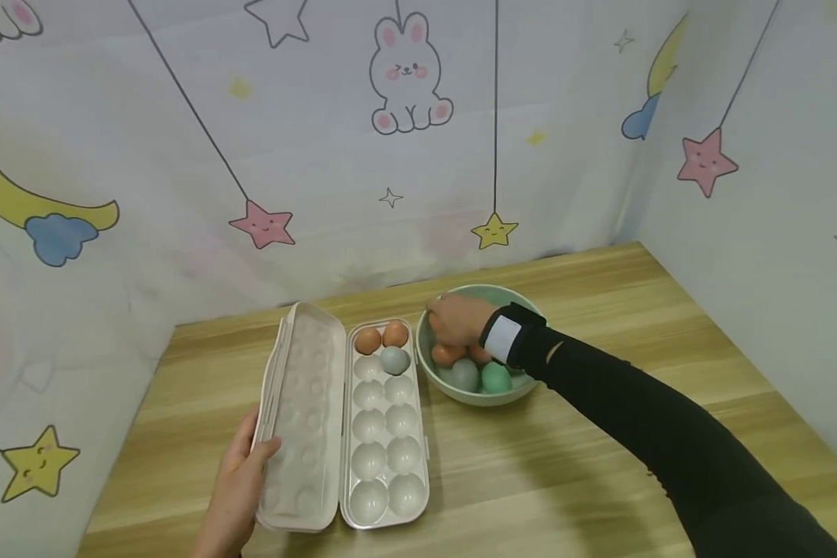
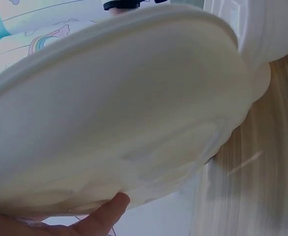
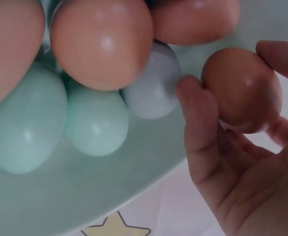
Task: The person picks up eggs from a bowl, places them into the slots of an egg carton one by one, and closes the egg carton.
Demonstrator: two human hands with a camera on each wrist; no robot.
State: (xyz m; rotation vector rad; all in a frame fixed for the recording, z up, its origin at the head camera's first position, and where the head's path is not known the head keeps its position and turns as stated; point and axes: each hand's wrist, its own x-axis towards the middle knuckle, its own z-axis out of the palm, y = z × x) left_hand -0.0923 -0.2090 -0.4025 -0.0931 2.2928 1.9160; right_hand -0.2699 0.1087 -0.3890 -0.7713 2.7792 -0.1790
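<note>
In the head view my left hand (image 1: 235, 474) grips the outer edge of the raised lid (image 1: 305, 411) of a white egg carton, thumb inside and fingers behind. The left wrist view shows a fingertip (image 2: 115, 205) on the lid's edge. Two brown eggs (image 1: 368, 341) fill the far row of the carton's tray (image 1: 370, 428), and a pale grey egg (image 1: 394, 360) sits in the second row, right side. Over the left part of a pale green bowl (image 1: 481, 398), my right hand (image 1: 462, 318) pinches a brown egg (image 3: 242, 91) between thumb and fingertips.
More brown eggs (image 3: 102, 42), green eggs (image 3: 28, 120) and a grey egg (image 1: 464, 375) lie in the bowl, close to the carton's right side. A wooden table (image 1: 530, 473) bears everything. A patterned cloth wall (image 1: 335, 155) rises behind it.
</note>
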